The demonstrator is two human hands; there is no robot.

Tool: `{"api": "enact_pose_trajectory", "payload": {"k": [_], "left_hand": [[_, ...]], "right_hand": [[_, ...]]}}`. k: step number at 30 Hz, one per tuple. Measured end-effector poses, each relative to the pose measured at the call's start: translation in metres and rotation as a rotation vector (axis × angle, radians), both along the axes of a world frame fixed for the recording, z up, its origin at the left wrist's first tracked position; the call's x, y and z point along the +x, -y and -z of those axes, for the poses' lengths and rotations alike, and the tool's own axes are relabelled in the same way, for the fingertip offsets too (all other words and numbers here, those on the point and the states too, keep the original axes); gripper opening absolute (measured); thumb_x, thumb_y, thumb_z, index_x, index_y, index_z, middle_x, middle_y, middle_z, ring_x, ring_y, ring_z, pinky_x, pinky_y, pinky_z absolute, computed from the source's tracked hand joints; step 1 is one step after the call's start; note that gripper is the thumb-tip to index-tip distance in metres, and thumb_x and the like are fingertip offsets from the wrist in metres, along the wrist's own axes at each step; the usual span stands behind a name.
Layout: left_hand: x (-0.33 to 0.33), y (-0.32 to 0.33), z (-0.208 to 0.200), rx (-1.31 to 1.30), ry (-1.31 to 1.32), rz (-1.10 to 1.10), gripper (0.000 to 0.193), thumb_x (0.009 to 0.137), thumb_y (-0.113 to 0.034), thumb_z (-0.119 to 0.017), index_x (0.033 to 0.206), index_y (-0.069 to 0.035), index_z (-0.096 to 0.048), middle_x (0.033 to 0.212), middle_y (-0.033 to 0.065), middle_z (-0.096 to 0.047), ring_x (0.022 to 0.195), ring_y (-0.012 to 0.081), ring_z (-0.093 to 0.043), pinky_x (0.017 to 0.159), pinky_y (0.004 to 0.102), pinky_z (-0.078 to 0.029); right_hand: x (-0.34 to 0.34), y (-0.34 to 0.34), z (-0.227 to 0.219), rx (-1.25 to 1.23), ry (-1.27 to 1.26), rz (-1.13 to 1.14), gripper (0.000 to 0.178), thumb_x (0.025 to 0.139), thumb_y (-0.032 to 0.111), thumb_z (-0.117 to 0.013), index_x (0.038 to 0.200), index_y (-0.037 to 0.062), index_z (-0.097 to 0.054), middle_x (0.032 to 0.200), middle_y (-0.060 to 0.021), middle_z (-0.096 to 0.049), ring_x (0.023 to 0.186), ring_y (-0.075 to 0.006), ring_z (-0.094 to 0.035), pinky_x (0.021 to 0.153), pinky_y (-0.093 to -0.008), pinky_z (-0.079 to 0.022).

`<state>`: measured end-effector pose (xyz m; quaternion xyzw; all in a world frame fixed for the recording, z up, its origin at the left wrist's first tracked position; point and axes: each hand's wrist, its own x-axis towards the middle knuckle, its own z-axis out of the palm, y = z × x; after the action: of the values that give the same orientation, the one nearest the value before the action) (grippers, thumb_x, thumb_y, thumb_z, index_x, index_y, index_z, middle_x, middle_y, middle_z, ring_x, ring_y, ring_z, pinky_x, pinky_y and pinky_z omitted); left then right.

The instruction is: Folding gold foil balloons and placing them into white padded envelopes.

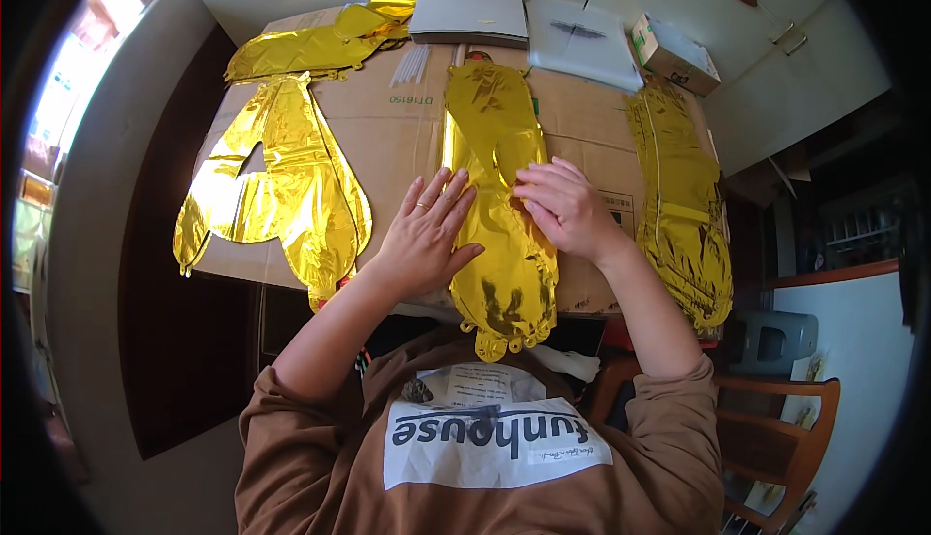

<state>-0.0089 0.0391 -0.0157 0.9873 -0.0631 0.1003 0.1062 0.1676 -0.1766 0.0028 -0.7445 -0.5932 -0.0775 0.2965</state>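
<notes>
In front of me a long, flat gold foil balloon (499, 244) lies lengthwise on the cardboard, its tabbed lower end hanging over the near edge. My left hand (427, 229) rests flat on the balloon's left side with its fingers stretched out. On the opposite edge, my right hand (567, 205) has its fingertips and thumb drawn together at the foil, as if pinching it; what lies between them is too small to make out. To the left is another gold foil balloon (320, 195), shaped like a letter A with an opening in it. A stack of folded gold foil balloons (684, 210) lies at the right.
More gold foil (301, 53) lies at the far left, near thin white sticks (411, 64). Along the back stand a white box (468, 16), a clear plastic bag (582, 45) and a small open carton (679, 55). A wooden chair (815, 438) is at the lower right.
</notes>
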Motion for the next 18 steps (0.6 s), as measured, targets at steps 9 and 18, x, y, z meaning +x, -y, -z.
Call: {"api": "enact_pose_trajectory", "payload": {"k": [9, 18], "left_hand": [[0.021, -0.025, -0.005, -0.055, -0.009, 0.006, 0.068, 0.099, -0.037, -0.058, 0.154, -0.003, -0.038, 0.161, 0.0183, -0.036, 0.152, 0.0338, -0.03, 0.124, 0.0516, -0.02], [0.034, -0.042, -0.007, -0.056, -0.017, 0.064, 0.069, 0.098, -0.037, -0.059, 0.154, -0.004, -0.039, 0.161, 0.0162, -0.038, 0.151, 0.0338, -0.031, 0.124, 0.0517, -0.021]], "right_hand": [[0.011, -0.024, 0.002, -0.119, 0.069, -0.007, 0.025, 0.088, 0.014, -0.071, 0.112, 0.0064, -0.074, 0.123, -0.0119, -0.071, 0.122, -0.0294, -0.063, 0.113, -0.0502, -0.041], [-0.037, -0.023, -0.005, -0.189, 0.146, -0.147, 0.035, 0.09, 0.024, -0.07, 0.119, 0.0043, -0.068, 0.133, -0.0134, -0.064, 0.129, -0.0331, -0.055, 0.116, -0.0555, -0.035]]}}
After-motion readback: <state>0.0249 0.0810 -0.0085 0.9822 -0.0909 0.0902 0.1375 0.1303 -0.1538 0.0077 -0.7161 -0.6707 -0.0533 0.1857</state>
